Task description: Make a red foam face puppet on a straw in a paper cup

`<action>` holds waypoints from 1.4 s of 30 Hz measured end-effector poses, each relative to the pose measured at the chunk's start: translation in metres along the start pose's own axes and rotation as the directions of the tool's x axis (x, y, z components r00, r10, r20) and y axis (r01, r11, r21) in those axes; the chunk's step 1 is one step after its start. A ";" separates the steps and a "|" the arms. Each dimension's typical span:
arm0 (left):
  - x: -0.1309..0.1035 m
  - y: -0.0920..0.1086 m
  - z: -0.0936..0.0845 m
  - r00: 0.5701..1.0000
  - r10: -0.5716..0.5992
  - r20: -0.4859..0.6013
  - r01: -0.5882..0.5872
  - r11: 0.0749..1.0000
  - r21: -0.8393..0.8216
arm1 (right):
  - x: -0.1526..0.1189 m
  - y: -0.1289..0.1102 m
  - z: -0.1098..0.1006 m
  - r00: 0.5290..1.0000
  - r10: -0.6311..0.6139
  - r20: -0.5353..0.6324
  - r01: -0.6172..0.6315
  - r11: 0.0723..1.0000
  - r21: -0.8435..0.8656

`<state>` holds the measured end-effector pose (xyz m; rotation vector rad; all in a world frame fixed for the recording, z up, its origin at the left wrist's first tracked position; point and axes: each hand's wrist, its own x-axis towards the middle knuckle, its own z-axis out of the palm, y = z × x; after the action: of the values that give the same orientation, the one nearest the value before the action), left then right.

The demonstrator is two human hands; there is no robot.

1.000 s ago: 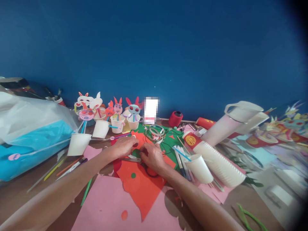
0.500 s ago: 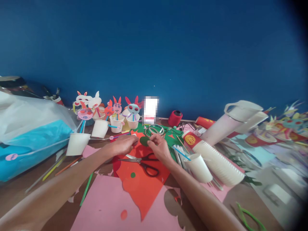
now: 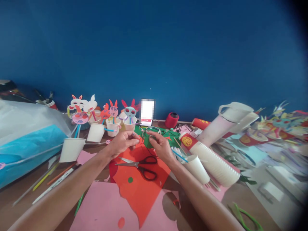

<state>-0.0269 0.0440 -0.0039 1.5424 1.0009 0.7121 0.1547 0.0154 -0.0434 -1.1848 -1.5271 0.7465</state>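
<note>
My left hand (image 3: 126,142) is closed in a pinch above the orange paper (image 3: 141,200); whatever its fingertips hold is too small to make out. Opposite it, my right hand (image 3: 160,147) pinches a green paper piece (image 3: 149,143), which partly blends into the green sheet behind. Black-handled scissors (image 3: 138,164) lie with blades parted on the orange paper, below both hands. A small green paper dot (image 3: 130,180) rests nearer to me. Under the orange sheet is pink paper (image 3: 103,205) with cut-out edges.
White cups (image 3: 72,150) with paper animal faces on sticks stand at the back left. A stack of paper cups (image 3: 214,160), a tilted white cup (image 3: 197,168) and a pitcher (image 3: 221,125) are on the right. A plastic bag (image 3: 31,141) fills the left side.
My left hand has turned, its fingers curling more, and my hands remain a short gap apart. The green piece shows less clearly now. The whole view has shifted slightly.
</note>
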 end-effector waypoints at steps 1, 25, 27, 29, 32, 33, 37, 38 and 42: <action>-0.001 0.002 0.004 1.000 -0.015 -0.023 0.014 0.999 -0.044 | 0.000 -0.003 -0.001 1.000 -0.003 0.008 0.003 1.000 -0.013; -0.012 0.004 0.040 0.899 0.127 -0.420 -0.244 0.940 -0.239 | -0.015 -0.038 0.016 0.970 0.210 0.124 -0.243 0.799 0.550; -0.013 0.004 0.043 0.903 0.128 -0.410 -0.239 0.943 -0.233 | -0.016 -0.040 0.017 0.970 0.227 0.085 -0.236 0.799 0.553; -0.014 0.004 0.045 0.908 0.137 -0.396 -0.238 0.947 -0.217 | -0.016 -0.039 0.017 0.966 0.254 0.051 -0.240 0.806 0.541; -0.016 0.004 0.044 0.926 0.139 -0.350 -0.242 0.931 -0.272 | -0.015 -0.036 0.014 0.968 0.251 0.031 -0.231 0.825 0.516; -0.016 0.004 0.043 0.938 0.129 -0.323 -0.234 0.920 -0.314 | -0.015 -0.036 0.013 0.970 0.239 0.029 -0.221 0.832 0.508; -0.016 0.003 0.036 0.979 0.061 -0.192 -0.139 0.895 -0.424 | -0.013 -0.037 0.009 0.979 0.200 0.029 -0.190 0.862 0.469; -0.016 0.002 0.034 0.984 0.044 -0.170 -0.114 0.896 -0.429 | -0.013 -0.038 0.009 0.980 0.198 0.033 -0.191 0.866 0.462; -0.016 0.001 0.032 0.993 0.017 -0.118 -0.067 0.898 -0.434 | -0.013 -0.042 0.007 0.983 0.179 0.051 -0.182 0.871 0.457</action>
<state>-0.0070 0.0147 -0.0081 1.1407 0.8188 0.9897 0.1351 -0.0094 -0.0127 -0.9672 -1.1598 1.1670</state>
